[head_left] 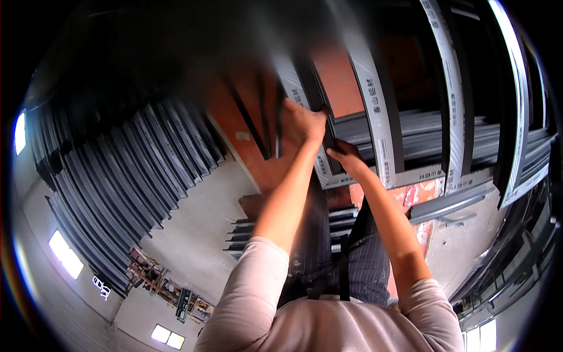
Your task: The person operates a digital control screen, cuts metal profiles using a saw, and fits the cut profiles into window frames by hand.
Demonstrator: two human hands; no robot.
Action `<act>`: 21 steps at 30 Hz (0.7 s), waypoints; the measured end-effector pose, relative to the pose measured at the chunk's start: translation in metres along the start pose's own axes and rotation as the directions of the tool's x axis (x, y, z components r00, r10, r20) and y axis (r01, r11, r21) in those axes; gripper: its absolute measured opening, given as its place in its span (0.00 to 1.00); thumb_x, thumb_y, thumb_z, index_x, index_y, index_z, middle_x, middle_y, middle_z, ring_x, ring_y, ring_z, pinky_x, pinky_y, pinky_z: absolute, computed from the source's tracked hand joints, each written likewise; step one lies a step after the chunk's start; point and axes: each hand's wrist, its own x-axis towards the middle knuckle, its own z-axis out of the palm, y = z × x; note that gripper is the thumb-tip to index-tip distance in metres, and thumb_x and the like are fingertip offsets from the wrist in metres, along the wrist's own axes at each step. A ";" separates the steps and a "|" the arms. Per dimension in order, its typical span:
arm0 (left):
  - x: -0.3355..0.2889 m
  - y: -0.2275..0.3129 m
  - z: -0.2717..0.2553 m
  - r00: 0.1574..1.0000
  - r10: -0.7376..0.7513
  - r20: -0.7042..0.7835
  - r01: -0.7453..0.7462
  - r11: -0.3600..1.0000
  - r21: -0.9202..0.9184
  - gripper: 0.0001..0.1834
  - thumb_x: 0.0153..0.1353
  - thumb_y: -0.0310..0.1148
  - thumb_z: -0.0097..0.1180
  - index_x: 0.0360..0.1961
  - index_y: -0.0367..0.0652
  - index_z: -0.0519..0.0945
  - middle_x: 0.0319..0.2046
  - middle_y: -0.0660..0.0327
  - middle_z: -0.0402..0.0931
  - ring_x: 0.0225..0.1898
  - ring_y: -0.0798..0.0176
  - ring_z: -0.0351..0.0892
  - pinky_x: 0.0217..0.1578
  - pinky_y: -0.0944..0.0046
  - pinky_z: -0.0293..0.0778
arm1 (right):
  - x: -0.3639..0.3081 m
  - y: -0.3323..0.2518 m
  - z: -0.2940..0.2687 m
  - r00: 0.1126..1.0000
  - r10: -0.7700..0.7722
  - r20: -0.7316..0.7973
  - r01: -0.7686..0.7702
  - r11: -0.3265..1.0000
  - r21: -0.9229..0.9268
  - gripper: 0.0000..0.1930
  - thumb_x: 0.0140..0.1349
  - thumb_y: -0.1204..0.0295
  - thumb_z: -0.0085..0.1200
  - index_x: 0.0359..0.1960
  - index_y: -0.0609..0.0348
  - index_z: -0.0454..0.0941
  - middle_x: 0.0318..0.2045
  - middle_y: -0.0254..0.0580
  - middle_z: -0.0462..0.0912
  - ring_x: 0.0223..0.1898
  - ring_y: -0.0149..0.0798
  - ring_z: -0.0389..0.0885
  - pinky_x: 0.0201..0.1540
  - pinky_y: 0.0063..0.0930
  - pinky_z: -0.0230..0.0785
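A metal frame with dark profiles and printed white protective film lies in front of me. My left hand is closed round its near-left side bar, with the thumb lying across the white film. A little lower and to the right, my right hand grips the dark inner edge of the same bar, close to the frame's corner. The undersides of both hands' fingers are partly hidden by the bar. Further upright bars with white film, such as this bar, run parallel to the right.
An orange-red board lies under the frame. Long grey metal profiles are stacked in rows on the left. More profiles lie beneath the bars, and short lengths sit at right. A cluttered shelf stands by the far-left wall.
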 end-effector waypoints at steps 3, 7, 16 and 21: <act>-0.002 0.000 -0.003 1.000 0.004 -0.004 -0.004 1.000 -0.023 0.42 0.52 0.39 0.63 0.60 0.27 0.54 0.50 0.32 0.69 0.51 0.36 0.75 0.50 0.48 0.72 | -0.006 -0.023 0.005 0.983 0.160 -0.091 -0.143 0.975 0.170 0.22 0.66 0.64 0.54 0.55 0.68 0.74 0.48 0.44 0.81 0.51 0.34 0.75 0.56 0.25 0.64; -0.010 0.019 -0.032 0.981 -0.116 0.156 0.127 0.990 -0.064 0.42 0.53 0.42 0.63 0.59 0.27 0.55 0.51 0.35 0.68 0.53 0.37 0.73 0.52 0.46 0.70 | 0.025 -0.091 0.008 0.911 -0.131 -0.392 0.175 0.982 0.077 0.17 0.68 0.65 0.51 0.49 0.69 0.78 0.42 0.43 0.83 0.44 0.34 0.79 0.52 0.25 0.68; -0.008 0.020 -0.013 1.000 -0.002 -0.009 0.000 0.984 -0.178 0.43 0.42 0.38 0.68 0.55 0.35 0.56 0.41 0.41 0.67 0.38 0.35 0.76 0.34 0.43 0.75 | 0.192 -0.188 -0.008 0.965 -0.086 -0.246 0.077 0.996 -0.047 0.23 0.65 0.53 0.55 0.47 0.63 0.80 0.38 0.40 0.84 0.37 0.36 0.77 0.44 0.29 0.68; -0.009 0.010 -0.009 0.981 0.050 -0.189 -0.069 0.993 -0.095 0.43 0.42 0.36 0.65 0.56 0.32 0.55 0.40 0.39 0.69 0.38 0.34 0.75 0.36 0.43 0.75 | 0.194 -0.200 -0.009 0.991 0.116 -0.069 -0.106 0.984 0.141 0.25 0.61 0.51 0.60 0.52 0.56 0.77 0.44 0.32 0.81 0.46 0.33 0.75 0.49 0.32 0.67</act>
